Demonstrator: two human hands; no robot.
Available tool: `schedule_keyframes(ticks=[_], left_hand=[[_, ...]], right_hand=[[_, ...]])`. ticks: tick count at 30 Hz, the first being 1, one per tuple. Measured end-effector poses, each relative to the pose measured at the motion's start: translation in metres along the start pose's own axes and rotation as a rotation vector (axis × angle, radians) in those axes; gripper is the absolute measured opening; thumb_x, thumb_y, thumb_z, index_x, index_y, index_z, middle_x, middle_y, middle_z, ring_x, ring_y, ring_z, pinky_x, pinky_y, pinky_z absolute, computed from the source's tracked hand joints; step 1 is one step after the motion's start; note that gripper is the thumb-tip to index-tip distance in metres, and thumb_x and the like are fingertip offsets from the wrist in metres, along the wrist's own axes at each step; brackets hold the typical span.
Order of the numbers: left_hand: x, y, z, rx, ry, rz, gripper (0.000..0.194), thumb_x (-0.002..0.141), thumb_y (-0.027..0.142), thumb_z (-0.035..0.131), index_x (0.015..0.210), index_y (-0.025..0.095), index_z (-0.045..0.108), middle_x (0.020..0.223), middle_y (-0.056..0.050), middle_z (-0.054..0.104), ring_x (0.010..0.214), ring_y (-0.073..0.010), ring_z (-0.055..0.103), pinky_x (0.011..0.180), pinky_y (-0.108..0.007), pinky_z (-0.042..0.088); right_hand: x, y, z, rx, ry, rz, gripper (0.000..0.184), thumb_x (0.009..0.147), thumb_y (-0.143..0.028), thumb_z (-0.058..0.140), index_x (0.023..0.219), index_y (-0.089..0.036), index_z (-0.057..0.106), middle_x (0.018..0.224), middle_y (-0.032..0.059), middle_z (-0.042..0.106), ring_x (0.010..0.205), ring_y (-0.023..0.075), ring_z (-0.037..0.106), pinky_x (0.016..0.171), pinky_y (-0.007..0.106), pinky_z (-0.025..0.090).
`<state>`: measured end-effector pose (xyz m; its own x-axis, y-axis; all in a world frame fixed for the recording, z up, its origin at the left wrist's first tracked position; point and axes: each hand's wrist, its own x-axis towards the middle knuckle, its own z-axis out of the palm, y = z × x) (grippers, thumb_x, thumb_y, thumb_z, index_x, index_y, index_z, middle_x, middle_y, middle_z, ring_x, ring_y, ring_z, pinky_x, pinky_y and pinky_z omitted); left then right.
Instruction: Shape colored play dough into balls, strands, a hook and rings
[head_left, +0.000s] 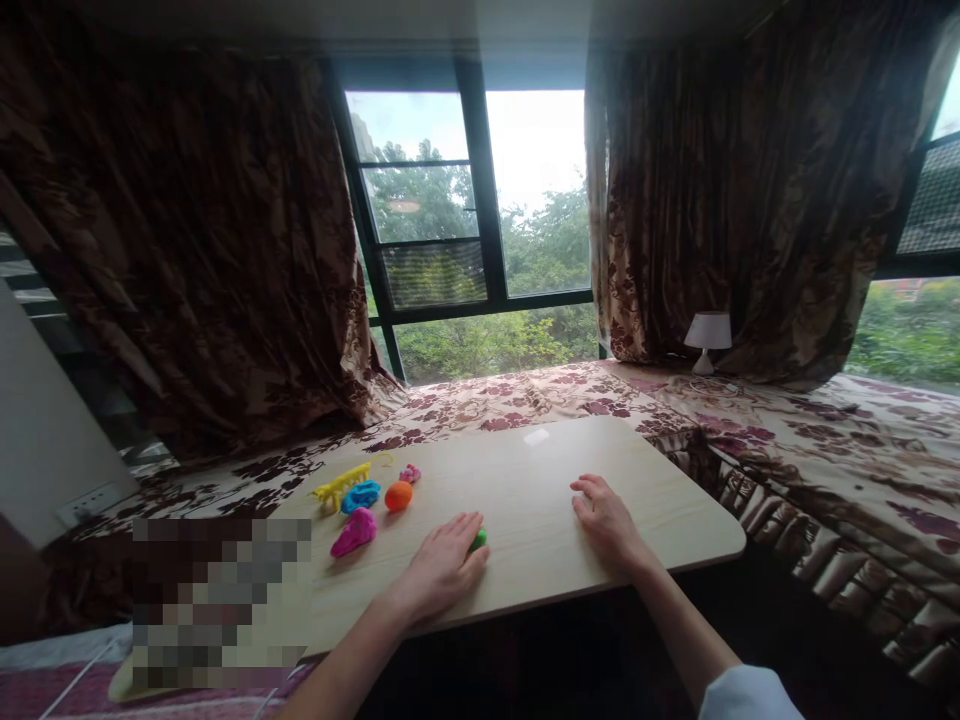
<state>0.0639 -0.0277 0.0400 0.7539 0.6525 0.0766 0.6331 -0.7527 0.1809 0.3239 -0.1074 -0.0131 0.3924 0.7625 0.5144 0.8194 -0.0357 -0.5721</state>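
Lump of green point(478, 540) peeks from under the left hand point(441, 562), near side of the table point(529, 500) — grip hidden; right hand point(606, 525) loosely spread, seemingly empty — lopsided palm pressure could skid the lump overboard.

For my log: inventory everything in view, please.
Table: 1, beige, centre
Legged figure: 1, yellow, table's left
Blue lump: 1, blue, table's left
Magenta lump: 1, magenta, table's left
Ball: 1, orange, table's left
Pink lump: 1, pink, behind ball
Green lump: 1, green, partly under left hand
Lamp: 1, white, right rear
Windows: 2, dark-framed, rear, right
Curtains: 2, brown floral, beside windows
Floral cover: 1, multicoloured, behind table
Trees: several, green, outside
Left hand: 1, bare, table's middle
Right hand: 1, bare, over table's right
Sleeve: 1, white, bottom right
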Motion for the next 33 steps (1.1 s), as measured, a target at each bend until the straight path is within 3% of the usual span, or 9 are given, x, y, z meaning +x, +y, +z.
schedule_keyframes(ticks=[3,7,11,15,19,22,24,30,33], left_hand=[[0.002,-0.003,0.012,0.015,-0.114,-0.115,0.057,0.085,0.053,0.009,0.13,0.026,0.031,0.139,-0.001,0.03,0.128,-0.0181,0.023,0.102,-0.04,0.018],[0.033,-0.004,0.017,0.115,-0.021,-0.278,0.071,0.081,0.058,0.006,0.13,0.014,0.031,0.14,-0.013,0.025,0.129,-0.0261,0.017,0.1,-0.054,0.009],[0.051,-0.01,0.012,0.145,0.045,-0.288,0.064,0.084,0.053,0.01,0.13,0.013,0.032,0.14,-0.012,0.026,0.13,-0.0242,0.016,0.101,-0.052,0.006],[0.021,0.004,0.021,0.211,0.143,-0.174,0.058,0.086,0.046,0.011,0.134,0.015,0.025,0.142,-0.006,0.023,0.131,-0.0174,0.012,0.105,-0.043,0.0],[-0.031,0.038,0.04,0.257,0.223,-0.09,0.059,0.086,0.047,0.01,0.136,0.017,0.021,0.143,-0.004,0.018,0.131,-0.018,0.01,0.106,-0.041,0.003],[-0.044,0.051,0.046,0.248,0.243,-0.111,0.061,0.085,0.05,0.009,0.136,0.018,0.021,0.143,-0.004,0.017,0.131,-0.0188,0.009,0.106,-0.042,0.004],[-0.031,0.046,0.043,0.219,0.217,-0.149,0.064,0.084,0.051,0.006,0.134,0.017,0.024,0.142,-0.006,0.021,0.131,-0.0191,0.012,0.105,-0.043,0.005],[0.044,0.006,0.02,0.158,0.072,-0.322,0.074,0.081,0.057,0.006,0.129,0.01,0.034,0.138,-0.014,0.03,0.129,-0.025,0.019,0.102,-0.05,0.01],[0.052,0.002,0.019,0.166,0.081,-0.324,0.069,0.082,0.053,0.008,0.13,0.01,0.033,0.138,-0.014,0.028,0.129,-0.0246,0.019,0.102,-0.05,0.008]], right_hand=[[-0.001,0.0,-0.001,-0.007,-0.014,0.01,0.028,0.077,-0.022,0.043,0.098,-0.017,0.061,0.113,0.0074,0.052,0.106,0.0185,0.048,0.092,0.027,0.034],[-0.001,-0.003,-0.003,-0.023,-0.022,0.009,0.027,0.077,-0.021,0.043,0.096,-0.017,0.062,0.113,0.0077,0.053,0.105,0.0185,0.049,0.092,0.027,0.034],[-0.001,-0.004,-0.003,-0.017,-0.01,-0.007,0.027,0.077,-0.02,0.042,0.095,-0.017,0.062,0.111,0.0076,0.054,0.103,0.0183,0.05,0.09,0.027,0.035],[-0.001,-0.004,-0.003,-0.004,-0.01,-0.018,0.027,0.077,-0.02,0.042,0.095,-0.018,0.062,0.111,0.0066,0.054,0.104,0.0181,0.05,0.09,0.027,0.035],[-0.003,-0.006,-0.005,-0.007,-0.017,-0.014,0.027,0.077,-0.021,0.042,0.094,-0.018,0.063,0.11,0.0063,0.055,0.103,0.0176,0.05,0.09,0.026,0.035],[-0.004,-0.007,-0.005,-0.027,-0.023,-0.019,0.026,0.077,-0.021,0.043,0.093,-0.018,0.063,0.109,0.0062,0.055,0.103,0.0179,0.05,0.089,0.026,0.035],[-0.004,-0.008,-0.004,-0.042,-0.026,-0.022,0.026,0.076,-0.021,0.043,0.092,-0.018,0.064,0.109,0.0064,0.056,0.102,0.0181,0.051,0.089,0.027,0.035],[-0.002,-0.007,-0.003,-0.047,-0.026,-0.032,0.026,0.077,-0.022,0.042,0.092,-0.018,0.063,0.108,0.0056,0.056,0.102,0.0176,0.051,0.09,0.026,0.035],[-0.002,-0.008,-0.004,-0.036,-0.028,-0.024,0.026,0.077,-0.022,0.042,0.092,-0.019,0.063,0.108,0.0053,0.056,0.101,0.0173,0.051,0.09,0.026,0.035]])
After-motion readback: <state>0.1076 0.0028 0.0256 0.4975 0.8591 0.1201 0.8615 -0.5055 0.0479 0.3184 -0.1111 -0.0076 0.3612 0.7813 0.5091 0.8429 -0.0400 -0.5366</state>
